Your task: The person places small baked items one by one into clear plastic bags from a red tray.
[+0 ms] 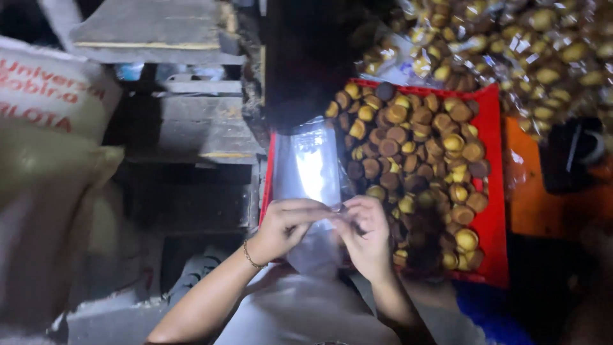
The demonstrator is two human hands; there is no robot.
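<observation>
At lower centre, the left hand (286,225) and right hand (367,233) pinch the edge of a clear plastic bag (308,167). The bag lies over the left side of a red tray (493,211) heaped with small brown-and-yellow cakes (415,160). Filled bags of cakes (536,45) crowd the upper right, a pale printed sack (45,128) the left.

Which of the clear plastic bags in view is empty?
The clear bag pinched between the left hand and right hand, lying at the left end of the red tray. The sealed bags heaped behind the tray are full of small cakes.

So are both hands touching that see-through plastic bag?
Touching. The head view shows the left hand and right hand pinching the clear plastic bag at its near end, fingers closed on it, beside the red tray of small cakes.
</observation>
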